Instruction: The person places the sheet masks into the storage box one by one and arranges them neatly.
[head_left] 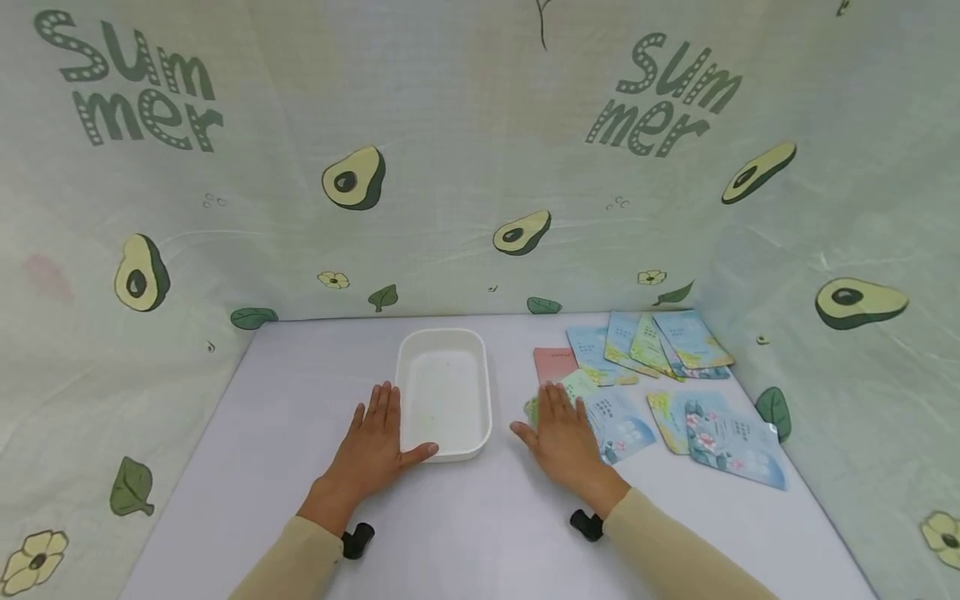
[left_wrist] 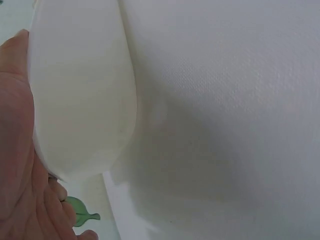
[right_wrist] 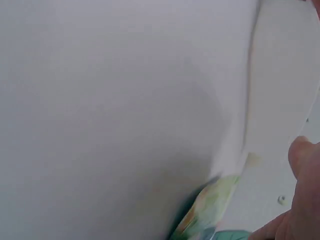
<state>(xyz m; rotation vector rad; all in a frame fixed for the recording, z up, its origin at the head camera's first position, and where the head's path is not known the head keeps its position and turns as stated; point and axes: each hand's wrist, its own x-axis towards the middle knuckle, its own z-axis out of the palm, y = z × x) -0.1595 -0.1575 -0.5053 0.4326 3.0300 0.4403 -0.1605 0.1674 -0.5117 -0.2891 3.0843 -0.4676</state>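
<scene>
A pale cloth (head_left: pixel 442 108) printed with avocados and "Summer" fills the background, cut off along the top and at both sides. The white table (head_left: pixel 480 533) runs out of frame at the bottom, as do two beige sleeves (head_left: pixel 285 562) (head_left: pixel 682 546). Near the middle stands a white tray (head_left: pixel 447 383), its near left corner partly covered by the left hand (head_left: pixel 369 454). That hand's fingers are straight and close together, lying along the tray's side, the thumb stretched out over the near rim. The right hand (head_left: pixel 566 442) has straight fingers, the little one slightly apart and the thumb spread; it hides parts of the flowered cards (head_left: pixel 738 442), and whether it touches them I cannot tell. A red card (head_left: pixel 555 364) is partly covered. Smallest are two black wrist pieces (head_left: pixel 357 542) (head_left: pixel 587 525).

The left wrist view alone shows the palm against the tray's outer wall. The right wrist view gives only a blurred card edge and part of the hand.
</scene>
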